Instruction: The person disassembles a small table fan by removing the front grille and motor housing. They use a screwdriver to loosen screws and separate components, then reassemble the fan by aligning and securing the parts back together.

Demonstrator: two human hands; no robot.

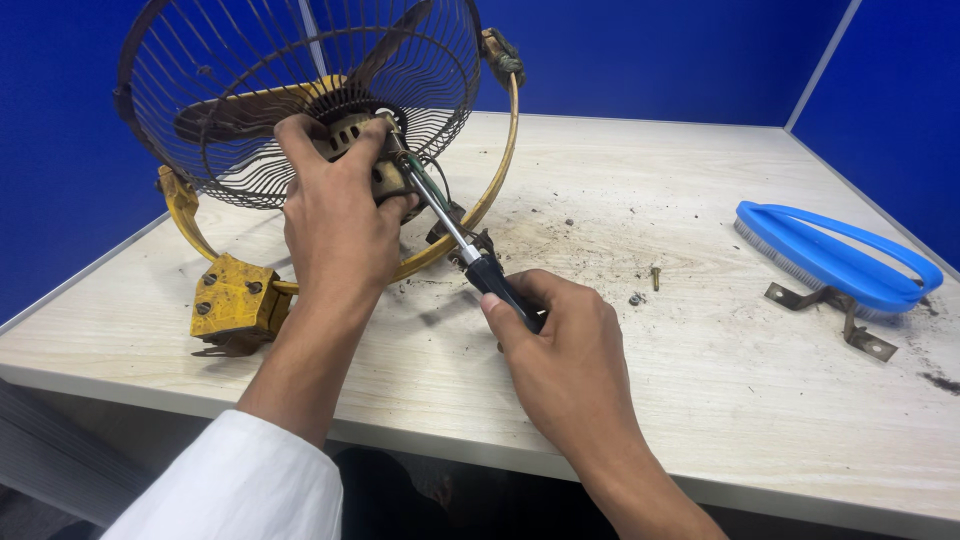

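Here my left hand (335,215) is wrapped over the fan motor (385,175), fingers (300,135) curled and pressed around its housing behind the dark wire cage (290,90), which stands tilted at about 11 o'clock on the bench (700,400). My right hand (565,350) sits at 6 o'clock, fingers closed tight on the black handle of a screwdriver (470,255); its metal shaft runs up toward 11 o'clock and its tip meets the motor just beside my left fingertips.

The yellow bracket ring (500,160) curves around the motor from 12 o'clock down to its rusty yellow base block (232,300) at 9 o'clock, which lies near the bench's near-left edge. That ring crowds the screwdriver's path on the right side; the shaft passes just inside it.

Open room lies to the right: bare, dirt-flecked bench from the centre out toward 3 o'clock, with only a small loose screw (656,277) and a bit of debris beside it. Farther out at 3 o'clock a blue brush (835,255) rests over a bent metal bracket (835,315), close to the right edge. The near edge runs just under my right wrist, and blue partition walls (650,50) close off the far side.
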